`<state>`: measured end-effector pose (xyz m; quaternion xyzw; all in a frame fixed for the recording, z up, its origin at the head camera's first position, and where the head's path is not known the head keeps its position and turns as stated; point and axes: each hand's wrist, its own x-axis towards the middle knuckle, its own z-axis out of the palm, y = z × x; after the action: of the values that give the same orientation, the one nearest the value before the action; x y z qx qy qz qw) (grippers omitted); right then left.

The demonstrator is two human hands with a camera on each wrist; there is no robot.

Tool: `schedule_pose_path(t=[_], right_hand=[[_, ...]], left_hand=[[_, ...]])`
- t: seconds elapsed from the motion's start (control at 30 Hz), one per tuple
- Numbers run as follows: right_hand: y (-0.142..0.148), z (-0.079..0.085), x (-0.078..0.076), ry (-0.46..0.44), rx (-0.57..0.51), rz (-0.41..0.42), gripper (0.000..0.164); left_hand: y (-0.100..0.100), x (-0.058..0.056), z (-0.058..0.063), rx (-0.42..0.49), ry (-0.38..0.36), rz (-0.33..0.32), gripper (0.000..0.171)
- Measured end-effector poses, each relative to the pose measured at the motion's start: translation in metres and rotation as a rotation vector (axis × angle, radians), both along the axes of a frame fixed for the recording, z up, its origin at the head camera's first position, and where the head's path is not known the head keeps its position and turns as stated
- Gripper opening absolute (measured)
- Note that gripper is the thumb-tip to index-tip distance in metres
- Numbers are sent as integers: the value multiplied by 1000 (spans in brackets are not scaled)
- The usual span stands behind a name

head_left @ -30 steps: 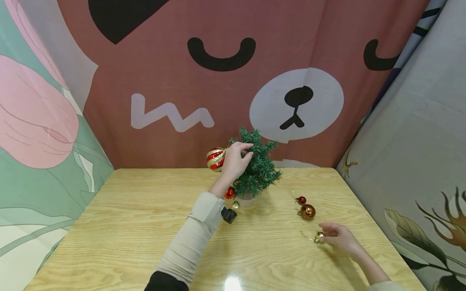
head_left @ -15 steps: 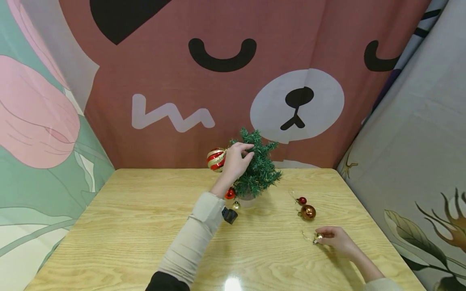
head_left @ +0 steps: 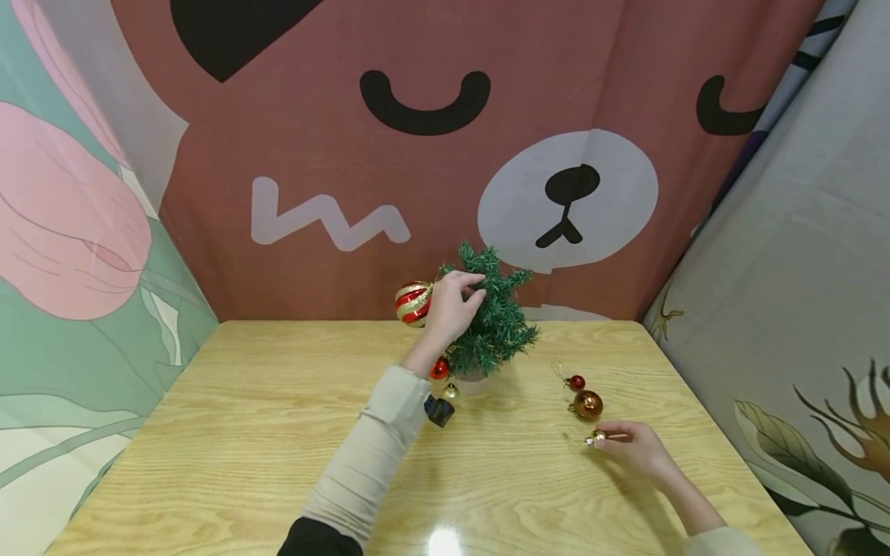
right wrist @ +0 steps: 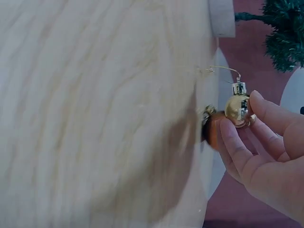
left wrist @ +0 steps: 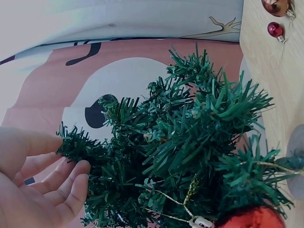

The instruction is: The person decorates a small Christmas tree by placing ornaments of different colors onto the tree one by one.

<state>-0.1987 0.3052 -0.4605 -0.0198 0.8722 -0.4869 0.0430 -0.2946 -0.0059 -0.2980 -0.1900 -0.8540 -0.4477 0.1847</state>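
A small green artificial Christmas tree (head_left: 497, 316) stands at the back of the table. My left hand (head_left: 452, 307) reaches to its upper left side. In the left wrist view, the fingers and thumb of that hand (left wrist: 42, 175) pinch the tip of a branch (left wrist: 78, 145). A red-and-gold striped bauble (head_left: 413, 304) hangs beside this hand, with a red bauble (head_left: 439, 367) and a small gold one (head_left: 451, 391) lower down. My right hand (head_left: 640, 448) pinches a small shiny gold bauble (right wrist: 237, 110) between thumb and fingers, its cap and thread loop pointing away from the palm.
Right of the tree, a dark red bauble (head_left: 575, 382) and a larger copper-brown bauble (head_left: 588, 405) lie on the wooden table (head_left: 278, 440). A black device (head_left: 439, 411) shows at the left wrist. Printed curtains (head_left: 313, 154) hang behind and at the sides.
My right hand has lifted the small gold bauble and moved it slightly left and away from me, closer to the copper-brown one. The left hand has stayed at the tree.
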Motion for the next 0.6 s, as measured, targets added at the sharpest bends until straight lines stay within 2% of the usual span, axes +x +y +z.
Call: schedule_pose_path(t=[0.23, 0.6], right_hand=[[-12, 15, -3, 36, -29, -15, 42], [-32, 44, -10, 154, -166, -5, 43]], left_hand=[[0, -1, 0, -2, -4, 3, 27], [-1, 1, 1, 0, -5, 5, 27]])
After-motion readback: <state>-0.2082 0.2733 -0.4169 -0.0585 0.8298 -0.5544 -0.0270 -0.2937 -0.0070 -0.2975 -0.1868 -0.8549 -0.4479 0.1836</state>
